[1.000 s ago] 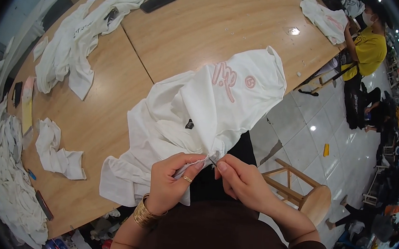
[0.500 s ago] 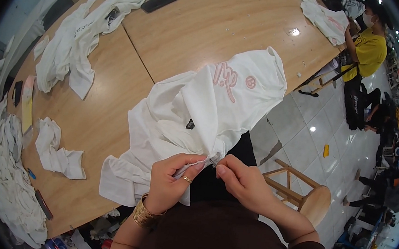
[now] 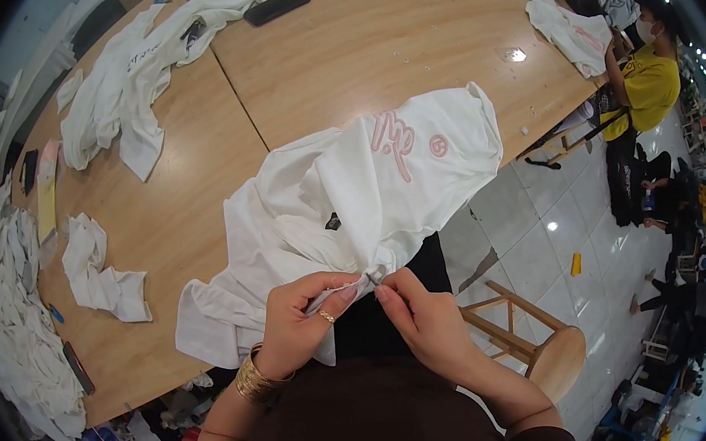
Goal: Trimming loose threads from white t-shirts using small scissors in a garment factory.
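A wooden table [image 3: 327, 54] spreads out ahead of both hands and off to the left, its near edge just beyond the fingertips. Draped over that edge, directly in front of the hands, lies a white T-shirt with pink lettering [image 3: 356, 195]; its lower folds hang down to the person's lap. To the far left of the left hand a heap of white garments [image 3: 6, 330] runs along the table's rim, and a long white garment [image 3: 126, 85] stretches well ahead and to the left. Nearer the left hand, a crumpled white cloth [image 3: 98, 275] sits on the bare wood. A round wooden stool [image 3: 558, 358] stands on the tiled floor just to the right of the right hand. Far ahead, a black phone [image 3: 277, 7] lies flat on the table. No box, bin or tray shows near the hands.

The left hand [image 3: 299, 327], wearing a ring and gold bangles, pinches a fold of the shirt's fabric between thumb and fingers. The right hand [image 3: 420, 318] is closed in a pinch on the same bunched spot, its fingertips meeting those of the left; whether it holds a small tool cannot be told.
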{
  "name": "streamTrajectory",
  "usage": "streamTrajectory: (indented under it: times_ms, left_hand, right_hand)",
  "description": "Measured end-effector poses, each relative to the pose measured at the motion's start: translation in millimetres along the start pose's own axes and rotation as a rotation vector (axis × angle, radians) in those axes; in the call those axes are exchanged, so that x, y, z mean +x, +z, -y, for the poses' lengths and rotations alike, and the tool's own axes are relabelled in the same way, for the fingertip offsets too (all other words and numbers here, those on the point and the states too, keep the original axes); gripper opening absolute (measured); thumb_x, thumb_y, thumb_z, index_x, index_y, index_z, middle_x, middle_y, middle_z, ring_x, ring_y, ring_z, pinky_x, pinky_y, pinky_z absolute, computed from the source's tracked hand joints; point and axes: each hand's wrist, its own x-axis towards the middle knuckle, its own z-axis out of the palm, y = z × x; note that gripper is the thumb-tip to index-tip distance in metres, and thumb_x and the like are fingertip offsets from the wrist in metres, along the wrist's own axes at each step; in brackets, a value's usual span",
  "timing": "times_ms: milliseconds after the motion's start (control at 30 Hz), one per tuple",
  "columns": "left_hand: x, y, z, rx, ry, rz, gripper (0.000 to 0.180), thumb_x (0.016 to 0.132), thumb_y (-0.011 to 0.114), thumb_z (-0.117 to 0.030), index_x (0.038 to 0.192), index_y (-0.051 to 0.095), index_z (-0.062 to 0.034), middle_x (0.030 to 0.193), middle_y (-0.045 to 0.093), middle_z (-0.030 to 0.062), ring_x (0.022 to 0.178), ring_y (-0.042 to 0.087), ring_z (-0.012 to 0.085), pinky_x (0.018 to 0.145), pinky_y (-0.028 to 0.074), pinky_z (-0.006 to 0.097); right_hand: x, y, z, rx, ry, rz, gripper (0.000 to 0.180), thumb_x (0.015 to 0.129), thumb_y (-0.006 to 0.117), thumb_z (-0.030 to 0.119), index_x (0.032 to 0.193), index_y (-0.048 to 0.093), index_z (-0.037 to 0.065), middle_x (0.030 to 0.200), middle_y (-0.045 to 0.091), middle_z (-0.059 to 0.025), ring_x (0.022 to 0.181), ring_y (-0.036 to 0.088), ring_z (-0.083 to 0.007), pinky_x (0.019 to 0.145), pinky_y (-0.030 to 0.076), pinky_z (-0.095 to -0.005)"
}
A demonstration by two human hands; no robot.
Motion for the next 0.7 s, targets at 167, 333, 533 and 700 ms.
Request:
streamTrajectory:
  times_ms: [167,333,533,700]
  left_hand:
    - [-1.6,-1.1,-0.6,-0.043,-0.041,-0.007,0.017,0.085,0.059,-0.005,0.098,0.064,0.0029,0.087,0.066,0.006,0.077,0.057,0.0068,0.07,0.045,0.02]
    - [-1.7,-1.3,1.3,-0.003,-0.008,-0.015,0.017,0.085,0.059,-0.005,0.099,0.065,0.0025,0.088,0.067,0.0071,0.079,0.058,0.0075,0.071,0.045,0.02]
    - [-2.8,-1.7,0.2,0.05,0.013,-0.009,0.017,0.084,0.059,-0.004,0.099,0.065,0.0015,0.087,0.067,0.0076,0.078,0.059,0.0081,0.071,0.045,0.021]
    - [-1.7,-0.9,-0.3,0.072,0.036,0.008,0.016,0.083,0.06,-0.002,0.097,0.065,0.0033,0.089,0.067,0.0065,0.081,0.059,0.0083,0.074,0.045,0.021]
  right_hand:
    - [1.5,-6.3,2.3,0.055,0.069,0.035,0.02,0.093,0.05,0.023,0.09,0.048,0.004,0.056,0.052,-0.013,0.051,0.055,-0.0321,0.048,0.041,-0.0384]
    - [-2.5,-9.9,6.2,0.065,0.062,0.089,0.02,0.093,0.049,0.023,0.09,0.048,0.004,0.056,0.052,-0.013,0.052,0.055,-0.0328,0.048,0.041,-0.0387]
    - [-2.5,-10.2,5.7,0.011,0.06,0.11,0.02,0.092,0.05,0.024,0.089,0.047,0.005,0.056,0.052,-0.0129,0.053,0.056,-0.0336,0.048,0.041,-0.0401]
    - [-1.5,-9.5,5.2,0.02,0.047,0.105,0.019,0.092,0.049,0.024,0.089,0.046,0.005,0.056,0.052,-0.0139,0.052,0.055,-0.0345,0.048,0.041,-0.0423]
